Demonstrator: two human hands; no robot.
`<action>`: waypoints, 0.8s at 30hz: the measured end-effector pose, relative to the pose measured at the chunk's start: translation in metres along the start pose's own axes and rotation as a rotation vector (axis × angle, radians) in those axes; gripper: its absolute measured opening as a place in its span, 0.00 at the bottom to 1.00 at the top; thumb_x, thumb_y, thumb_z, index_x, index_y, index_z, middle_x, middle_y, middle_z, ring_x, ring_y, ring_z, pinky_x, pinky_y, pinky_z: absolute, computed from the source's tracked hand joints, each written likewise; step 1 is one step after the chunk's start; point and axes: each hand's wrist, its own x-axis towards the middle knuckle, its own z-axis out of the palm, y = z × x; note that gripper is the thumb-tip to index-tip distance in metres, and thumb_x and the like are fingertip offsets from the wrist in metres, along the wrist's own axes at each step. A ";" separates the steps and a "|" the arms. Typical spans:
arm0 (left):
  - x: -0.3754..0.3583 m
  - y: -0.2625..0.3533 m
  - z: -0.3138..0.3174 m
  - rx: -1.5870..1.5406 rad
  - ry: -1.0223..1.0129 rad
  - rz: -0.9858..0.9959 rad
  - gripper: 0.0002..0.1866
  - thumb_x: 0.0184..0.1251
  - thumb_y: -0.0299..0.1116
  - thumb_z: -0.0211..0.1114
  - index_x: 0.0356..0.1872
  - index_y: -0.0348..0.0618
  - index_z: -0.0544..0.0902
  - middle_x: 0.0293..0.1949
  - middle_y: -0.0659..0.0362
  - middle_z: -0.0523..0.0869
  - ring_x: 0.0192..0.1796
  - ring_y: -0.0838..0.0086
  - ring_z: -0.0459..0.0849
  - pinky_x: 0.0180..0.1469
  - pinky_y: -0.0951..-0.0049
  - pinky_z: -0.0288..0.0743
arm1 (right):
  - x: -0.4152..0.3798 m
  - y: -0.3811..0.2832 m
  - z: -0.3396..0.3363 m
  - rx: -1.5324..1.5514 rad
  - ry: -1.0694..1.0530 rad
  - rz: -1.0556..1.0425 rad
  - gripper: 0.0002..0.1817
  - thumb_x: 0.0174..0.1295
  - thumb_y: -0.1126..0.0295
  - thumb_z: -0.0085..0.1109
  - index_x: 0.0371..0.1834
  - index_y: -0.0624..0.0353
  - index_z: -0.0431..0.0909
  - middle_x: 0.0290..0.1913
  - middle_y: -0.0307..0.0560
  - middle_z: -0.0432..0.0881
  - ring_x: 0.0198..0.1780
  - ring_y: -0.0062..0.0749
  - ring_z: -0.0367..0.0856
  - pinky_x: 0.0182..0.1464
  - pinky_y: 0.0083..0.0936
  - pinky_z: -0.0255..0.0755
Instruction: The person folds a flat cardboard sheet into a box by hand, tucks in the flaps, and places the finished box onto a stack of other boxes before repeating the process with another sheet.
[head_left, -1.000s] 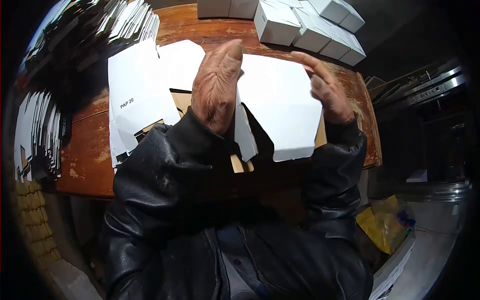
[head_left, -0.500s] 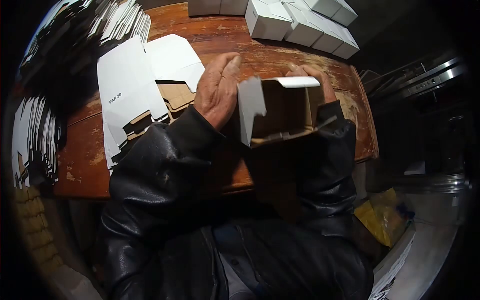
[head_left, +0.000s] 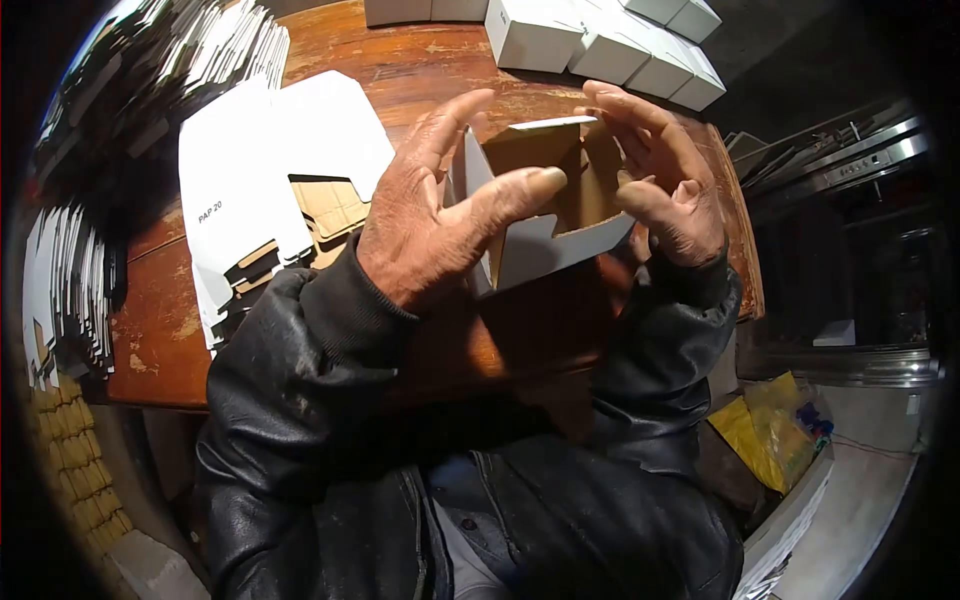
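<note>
Between both hands, above the wooden table (head_left: 180, 320), I hold a small cardboard box (head_left: 560, 180), white outside and brown inside, partly folded up. My left hand (head_left: 430, 215) grips its left side, the thumb pressing a white flap (head_left: 545, 250) inward. My right hand (head_left: 665, 180) clasps the right side, fingers curled over the top edge and thumb on the flap. The box's bottom is hidden behind my hands and black leather sleeves.
A stack of flat white box blanks (head_left: 250, 190) marked PAP 20 lies on the table to the left. Several finished white boxes (head_left: 590, 40) stand along the far edge. More flat blanks (head_left: 70, 280) are piled at far left. A yellow bag (head_left: 770, 430) sits on the floor at right.
The flat white blank has been opened into a box shape. Both hands have closed around it, and the thumbs now press a flap inward.
</note>
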 end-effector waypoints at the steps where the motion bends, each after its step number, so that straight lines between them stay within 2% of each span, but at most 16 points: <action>1: -0.001 -0.001 0.002 0.037 -0.003 0.026 0.46 0.58 0.52 0.73 0.72 0.38 0.64 0.65 0.38 0.69 0.67 0.49 0.72 0.65 0.56 0.72 | -0.001 -0.002 0.001 -0.043 -0.008 0.012 0.31 0.58 0.67 0.70 0.64 0.65 0.71 0.66 0.50 0.73 0.68 0.35 0.71 0.72 0.33 0.61; 2: -0.002 -0.002 0.004 0.074 -0.005 0.052 0.44 0.59 0.49 0.73 0.72 0.38 0.64 0.65 0.39 0.70 0.67 0.50 0.72 0.64 0.56 0.73 | -0.002 -0.003 0.003 -0.086 -0.017 0.022 0.30 0.58 0.72 0.69 0.64 0.65 0.71 0.66 0.50 0.73 0.67 0.35 0.71 0.72 0.33 0.61; 3: -0.003 -0.001 0.005 0.141 -0.004 0.100 0.42 0.61 0.48 0.71 0.72 0.39 0.64 0.64 0.40 0.70 0.66 0.51 0.73 0.64 0.57 0.73 | -0.004 -0.002 0.004 -0.028 -0.016 0.023 0.27 0.58 0.80 0.64 0.63 0.65 0.72 0.65 0.50 0.73 0.66 0.35 0.72 0.72 0.32 0.61; 4: -0.004 0.001 0.005 0.210 -0.004 0.149 0.40 0.63 0.47 0.70 0.72 0.39 0.64 0.64 0.41 0.70 0.65 0.52 0.73 0.64 0.57 0.73 | -0.004 -0.003 0.003 -0.091 -0.023 0.000 0.26 0.58 0.81 0.63 0.62 0.64 0.73 0.65 0.50 0.73 0.66 0.35 0.72 0.71 0.32 0.62; 6: -0.006 0.003 0.007 0.095 0.048 0.141 0.35 0.68 0.43 0.64 0.72 0.39 0.64 0.63 0.41 0.71 0.65 0.53 0.74 0.64 0.58 0.73 | -0.003 -0.005 -0.001 -0.218 -0.037 -0.046 0.24 0.58 0.81 0.62 0.61 0.63 0.75 0.65 0.51 0.73 0.65 0.35 0.73 0.70 0.32 0.64; 9: -0.009 0.004 0.007 0.051 0.098 0.216 0.27 0.70 0.34 0.60 0.68 0.35 0.68 0.57 0.41 0.75 0.59 0.54 0.77 0.62 0.61 0.71 | -0.005 -0.013 0.008 -0.205 0.051 -0.055 0.18 0.58 0.79 0.64 0.52 0.60 0.81 0.64 0.53 0.75 0.64 0.37 0.74 0.67 0.33 0.67; 12: -0.006 0.001 0.005 0.196 0.084 0.423 0.22 0.71 0.29 0.55 0.64 0.32 0.72 0.54 0.41 0.76 0.56 0.54 0.78 0.61 0.63 0.70 | -0.002 -0.008 -0.007 -0.565 -0.068 -0.170 0.11 0.58 0.75 0.65 0.44 0.59 0.83 0.62 0.54 0.76 0.62 0.40 0.76 0.64 0.36 0.68; 13: -0.006 0.000 0.004 0.264 0.072 0.505 0.21 0.72 0.27 0.54 0.63 0.32 0.72 0.54 0.40 0.76 0.56 0.53 0.78 0.61 0.63 0.70 | -0.002 -0.007 -0.006 -0.589 -0.027 -0.164 0.12 0.55 0.66 0.72 0.39 0.60 0.83 0.61 0.56 0.77 0.61 0.43 0.77 0.63 0.37 0.68; 16: -0.006 -0.003 0.004 0.343 0.095 0.537 0.19 0.72 0.26 0.53 0.61 0.31 0.74 0.54 0.40 0.76 0.56 0.52 0.78 0.61 0.62 0.70 | -0.003 -0.012 -0.010 -0.663 0.010 -0.166 0.21 0.48 0.59 0.78 0.39 0.59 0.82 0.62 0.56 0.77 0.60 0.44 0.77 0.63 0.37 0.68; 17: -0.005 -0.004 0.003 0.376 0.104 0.568 0.19 0.71 0.26 0.54 0.60 0.31 0.74 0.54 0.40 0.77 0.56 0.52 0.78 0.61 0.62 0.70 | -0.004 -0.012 -0.014 -0.732 0.012 -0.168 0.26 0.41 0.56 0.82 0.40 0.58 0.82 0.61 0.55 0.78 0.61 0.44 0.77 0.63 0.38 0.69; 21: -0.010 0.009 0.003 0.435 0.074 0.551 0.21 0.67 0.26 0.61 0.61 0.31 0.74 0.53 0.40 0.77 0.56 0.51 0.78 0.60 0.61 0.72 | -0.006 -0.015 -0.008 -0.766 -0.011 -0.111 0.24 0.42 0.61 0.81 0.42 0.58 0.82 0.58 0.53 0.80 0.61 0.43 0.78 0.62 0.37 0.71; 24: -0.008 0.004 0.007 0.420 0.074 0.501 0.27 0.63 0.22 0.66 0.63 0.33 0.72 0.55 0.44 0.78 0.59 0.56 0.78 0.62 0.61 0.72 | -0.008 -0.011 -0.005 -0.749 0.042 -0.083 0.20 0.47 0.68 0.77 0.44 0.57 0.82 0.56 0.51 0.82 0.61 0.42 0.79 0.62 0.35 0.72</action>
